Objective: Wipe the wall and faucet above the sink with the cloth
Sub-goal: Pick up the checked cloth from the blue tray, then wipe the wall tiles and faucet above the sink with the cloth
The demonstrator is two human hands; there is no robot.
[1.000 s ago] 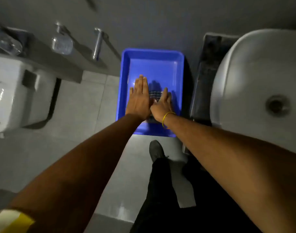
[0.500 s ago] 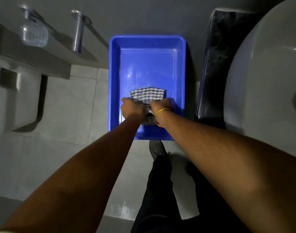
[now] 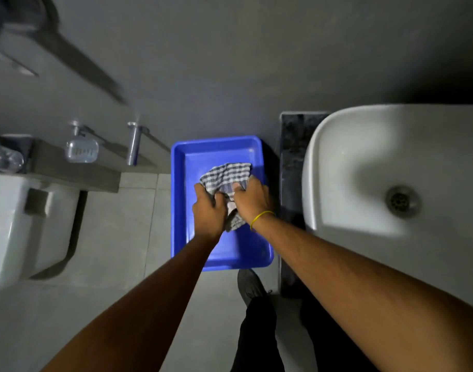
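One checked cloth (image 3: pixel 226 176), one rectangular blue plastic tub (image 3: pixel 258 245), one white ceramic basin (image 3: pixel 364 146). I see both arms stretched downward: my left hand (image 3: pixel 209 214) and right hand (image 3: pixel 252 201) are each fisted around the crumpled cloth, which is above the tub's far half, left of the basin.

Tub (image 3: pixel 222 260): on the floor (image 3: pixel 117 237), against the far wall (image 3: pixel 230 63).
Cloth (image 3: pixel 226 175): over the tub, held between left hand (image 3: pixel 208 213) and right hand (image 3: pixel 252 202).
Sink (image 3: pixel 391 200): right of the tub.
Toilet (image 3: pixel 18 224): far left.
Soap dish (image 3: pixel 81 150): on the wall, left of the tub.
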